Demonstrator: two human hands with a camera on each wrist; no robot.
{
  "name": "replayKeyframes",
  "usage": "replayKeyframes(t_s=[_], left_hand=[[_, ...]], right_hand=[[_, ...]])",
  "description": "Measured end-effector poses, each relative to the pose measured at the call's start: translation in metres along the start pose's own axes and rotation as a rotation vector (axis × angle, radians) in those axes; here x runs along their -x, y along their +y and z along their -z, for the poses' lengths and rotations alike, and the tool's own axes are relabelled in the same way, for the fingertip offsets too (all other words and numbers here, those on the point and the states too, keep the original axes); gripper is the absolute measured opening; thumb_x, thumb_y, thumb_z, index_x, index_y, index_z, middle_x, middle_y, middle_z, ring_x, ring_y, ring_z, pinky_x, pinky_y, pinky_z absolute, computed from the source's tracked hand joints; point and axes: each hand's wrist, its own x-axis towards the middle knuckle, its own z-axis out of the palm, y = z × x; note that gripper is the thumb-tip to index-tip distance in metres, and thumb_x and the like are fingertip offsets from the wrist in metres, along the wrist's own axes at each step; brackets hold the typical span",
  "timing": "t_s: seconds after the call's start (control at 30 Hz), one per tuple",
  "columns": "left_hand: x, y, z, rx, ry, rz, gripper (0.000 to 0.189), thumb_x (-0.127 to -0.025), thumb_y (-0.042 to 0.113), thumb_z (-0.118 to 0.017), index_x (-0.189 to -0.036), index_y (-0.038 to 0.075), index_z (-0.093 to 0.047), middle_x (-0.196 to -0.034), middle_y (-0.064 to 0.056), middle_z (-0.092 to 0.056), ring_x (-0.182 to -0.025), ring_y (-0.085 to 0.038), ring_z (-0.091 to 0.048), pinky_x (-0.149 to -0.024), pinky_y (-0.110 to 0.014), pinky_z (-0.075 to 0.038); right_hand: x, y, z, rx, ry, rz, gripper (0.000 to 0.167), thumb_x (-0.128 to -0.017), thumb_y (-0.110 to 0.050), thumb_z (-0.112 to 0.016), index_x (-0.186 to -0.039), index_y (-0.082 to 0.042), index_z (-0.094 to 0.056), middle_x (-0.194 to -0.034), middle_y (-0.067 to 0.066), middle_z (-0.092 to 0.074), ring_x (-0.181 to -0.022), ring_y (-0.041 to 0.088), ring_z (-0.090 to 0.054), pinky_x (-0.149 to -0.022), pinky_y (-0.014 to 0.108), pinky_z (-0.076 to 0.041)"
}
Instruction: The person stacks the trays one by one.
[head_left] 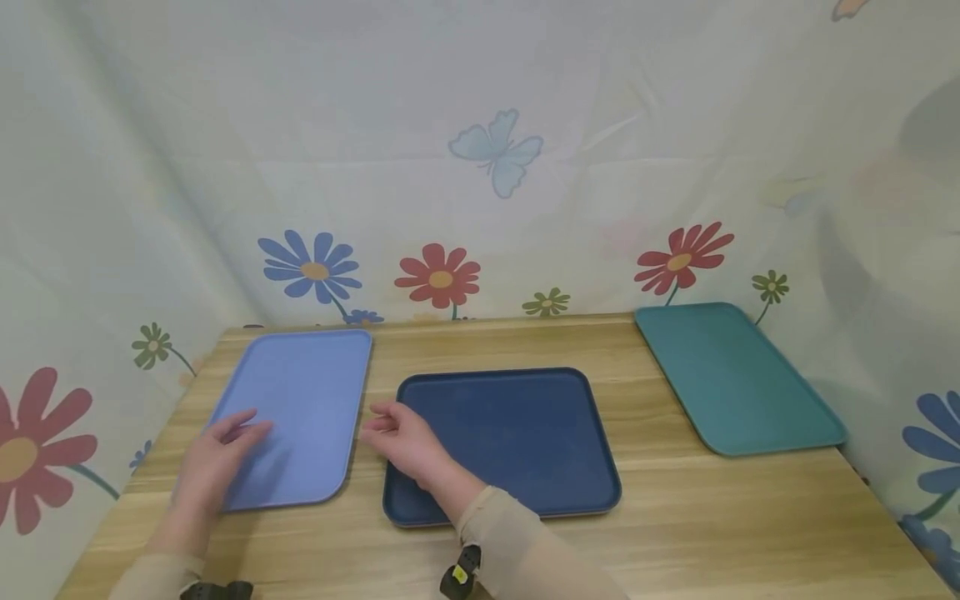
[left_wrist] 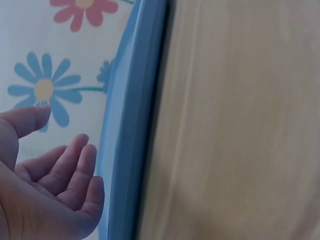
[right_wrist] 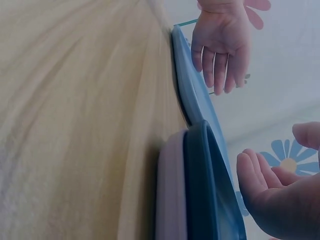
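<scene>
A periwinkle-blue tray (head_left: 315, 392) lies on the table at the left. Over its near left part is my left hand (head_left: 208, 462), fingers relaxed and holding nothing. The left wrist view shows this hand (left_wrist: 55, 185) with loosely bent fingers, close above the tray's rim (left_wrist: 132, 120). A navy tray (head_left: 517, 442) lies in the middle. Above its left edge hovers my right hand (head_left: 408, 442), fingers loosely bent and nothing in them. In the right wrist view, a pale lilac layer (right_wrist: 171, 195), perhaps another tray, sits directly beneath the navy tray (right_wrist: 200, 165).
A teal tray (head_left: 738, 375) lies slanted at the far right of the wooden table (head_left: 712, 517). A white cloth (head_left: 375, 125) printed with flowers and a butterfly hangs behind and along both sides. Each wrist wears a small black camera (head_left: 459, 575).
</scene>
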Motion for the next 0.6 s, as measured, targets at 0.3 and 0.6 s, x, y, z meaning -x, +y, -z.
replayKeyframes(t_s=[0.3,0.6], left_hand=[[-0.015,-0.018,0.027,0.026,-0.058,0.053,0.080,-0.093,0.049,-0.064,-0.150,-0.002,-0.037,-0.130,-0.020,-0.058,-0.091,0.005,-0.045,-0.081,-0.022,-0.040],[-0.025,-0.032,0.052,0.160,-0.126,0.141,0.090,-0.091,0.049,-0.067,-0.155,0.001,-0.025,-0.082,0.029,-0.064,-0.079,0.003,-0.057,-0.077,-0.024,-0.042]], right_hand=[[-0.005,-0.002,-0.010,-0.041,-0.009,-0.068,0.056,-0.094,-0.018,-0.069,-0.143,0.000,-0.048,-0.123,0.014,-0.064,-0.108,0.022,-0.062,-0.089,0.035,-0.053],[-0.011,-0.006,-0.018,-0.142,-0.007,-0.121,0.059,-0.094,-0.014,-0.069,-0.145,0.003,-0.044,-0.119,0.011,-0.064,-0.102,0.028,-0.066,-0.088,0.037,-0.055]])
